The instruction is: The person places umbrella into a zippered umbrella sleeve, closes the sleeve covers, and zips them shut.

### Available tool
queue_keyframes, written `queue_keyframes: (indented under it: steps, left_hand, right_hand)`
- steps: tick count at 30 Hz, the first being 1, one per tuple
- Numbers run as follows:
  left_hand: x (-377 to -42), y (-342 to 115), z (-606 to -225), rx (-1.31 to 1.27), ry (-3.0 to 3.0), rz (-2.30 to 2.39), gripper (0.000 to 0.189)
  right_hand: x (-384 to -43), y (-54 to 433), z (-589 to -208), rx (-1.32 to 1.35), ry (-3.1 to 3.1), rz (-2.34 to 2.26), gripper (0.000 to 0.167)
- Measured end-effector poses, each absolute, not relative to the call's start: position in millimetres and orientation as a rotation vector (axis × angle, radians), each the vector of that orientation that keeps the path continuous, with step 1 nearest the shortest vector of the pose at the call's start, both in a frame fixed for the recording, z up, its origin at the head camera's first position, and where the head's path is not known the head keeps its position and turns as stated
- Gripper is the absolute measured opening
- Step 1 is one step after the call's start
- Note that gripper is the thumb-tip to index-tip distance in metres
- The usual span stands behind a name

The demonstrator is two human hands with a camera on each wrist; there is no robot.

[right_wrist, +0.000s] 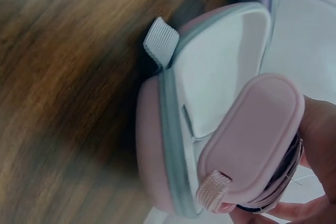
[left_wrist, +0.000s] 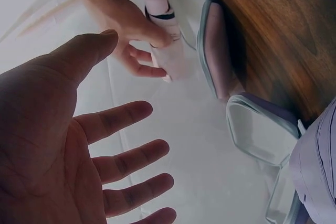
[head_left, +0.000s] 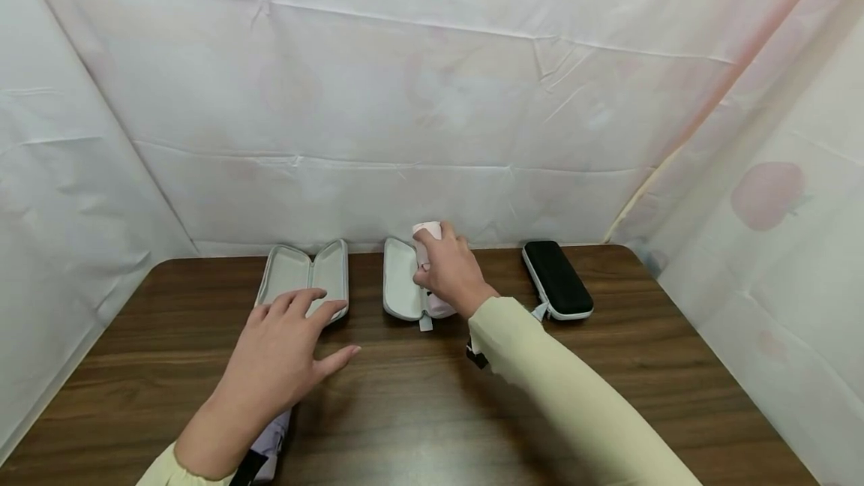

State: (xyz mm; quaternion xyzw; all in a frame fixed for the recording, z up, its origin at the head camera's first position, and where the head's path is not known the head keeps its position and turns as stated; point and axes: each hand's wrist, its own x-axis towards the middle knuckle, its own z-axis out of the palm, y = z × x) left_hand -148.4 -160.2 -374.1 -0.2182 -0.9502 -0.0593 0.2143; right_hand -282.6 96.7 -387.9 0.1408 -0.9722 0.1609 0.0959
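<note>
My right hand grips a pink folded umbrella, its fingers and thumb around the body. The umbrella lies over one half of a pink zip case, which is spread apart with a pale lining and a grey pull tab. In the right wrist view, the umbrella's flat oval handle end, with a short strap, overlaps the case's zip edge. My left hand hovers with fingers spread, holding nothing, near a purple zip case that also lies unzipped. Below my left wrist is a lavender folded umbrella, partly hidden.
A black zip case, closed, lies to the right of the pink one. The brown wooden table meets a pale curtain along its back edge, with more curtain at both sides.
</note>
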Motion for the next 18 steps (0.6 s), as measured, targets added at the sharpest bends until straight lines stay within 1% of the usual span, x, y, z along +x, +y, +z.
queue_keyframes:
  steps: [11, 18]
  left_hand:
    - [-147.8, -162.3, -374.6, -0.588, -2.636, -0.152, 0.058]
    - [-148.0, -163.5, -374.9, -0.590, -2.641, -0.144, 0.059]
  right_hand:
    - [-297.7, 103.1, -408.4, 0.343, -2.906, 0.509, 0.065]
    - [-299.4, 109.9, -418.0, 0.317, -2.951, 0.542, 0.063]
